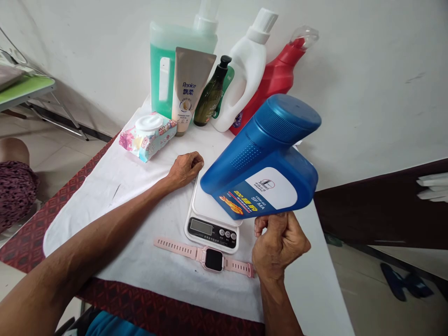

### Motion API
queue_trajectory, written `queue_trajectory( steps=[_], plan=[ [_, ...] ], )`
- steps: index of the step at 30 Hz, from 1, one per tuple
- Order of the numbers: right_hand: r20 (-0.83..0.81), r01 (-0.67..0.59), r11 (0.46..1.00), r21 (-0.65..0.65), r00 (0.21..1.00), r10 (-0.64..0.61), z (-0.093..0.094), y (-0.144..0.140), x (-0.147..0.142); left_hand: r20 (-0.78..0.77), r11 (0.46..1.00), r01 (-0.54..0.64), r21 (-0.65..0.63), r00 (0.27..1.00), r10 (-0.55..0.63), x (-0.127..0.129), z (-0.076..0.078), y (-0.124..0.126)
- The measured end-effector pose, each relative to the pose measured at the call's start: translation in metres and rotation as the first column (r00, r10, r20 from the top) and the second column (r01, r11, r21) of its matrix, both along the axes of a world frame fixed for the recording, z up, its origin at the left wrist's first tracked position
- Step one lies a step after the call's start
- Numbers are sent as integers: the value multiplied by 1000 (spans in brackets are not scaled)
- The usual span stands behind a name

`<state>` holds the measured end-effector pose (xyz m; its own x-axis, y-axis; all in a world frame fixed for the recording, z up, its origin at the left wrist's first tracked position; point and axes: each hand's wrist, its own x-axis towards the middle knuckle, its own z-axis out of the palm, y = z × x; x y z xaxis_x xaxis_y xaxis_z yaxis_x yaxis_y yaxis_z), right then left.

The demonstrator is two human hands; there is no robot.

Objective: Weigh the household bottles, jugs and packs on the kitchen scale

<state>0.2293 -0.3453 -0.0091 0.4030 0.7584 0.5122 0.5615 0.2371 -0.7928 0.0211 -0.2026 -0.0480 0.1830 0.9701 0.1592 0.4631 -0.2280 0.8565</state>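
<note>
Fabric [16, 196] in a dark pattern covers part of another person's leg [13, 151] at our far left, below a green-topped folding table [28, 88]. Next, on our white cloth [94, 205], lies a pack of wipes [149, 137], with a green jug [157, 65] and a Rejoice tube [191, 74] behind it. Our left hand [186, 166] rests beside the kitchen scale [214, 232], fingers curled, nothing visible in them. In front of the scale we see a pink watch [213, 259]; farther back stand a dark pump bottle [209, 95] and a white handled bottle [241, 56]. Our blue oil bottle [261, 144] stands on the scale, partly covering a red bottle [276, 72]. Our right hand [280, 242], well apart from our left, curls at the oil bottle's lower edge; whether it grips, we cannot tell. Blue slippers [392, 281] lie on the floor at our far right.
</note>
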Motion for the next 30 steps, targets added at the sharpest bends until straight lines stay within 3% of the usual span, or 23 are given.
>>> queue_trajectory(
  steps=[16, 22, 27, 30],
  plan=[
    [-45, 11, 996, 89, 999, -7, -6, 5, 5, -2, 1000, 0, -5, 1000, 0, 0, 1, 0],
    [-166, -71, 986, 150, 981, 96, -6, 8, 5, 2, 1000, -1, -9, 1000, 1, 0, 1, 0],
    [-209, -158, 986, -52, 967, 144, -3, 8, 0, 1, 1000, 0, -7, 1000, 0, 0, 1, 0],
    [-195, -153, 983, -102, 972, 131, -3, 9, -1, 4, 1000, 1, -12, 1000, -1, 0, 1, 0]
  ],
)
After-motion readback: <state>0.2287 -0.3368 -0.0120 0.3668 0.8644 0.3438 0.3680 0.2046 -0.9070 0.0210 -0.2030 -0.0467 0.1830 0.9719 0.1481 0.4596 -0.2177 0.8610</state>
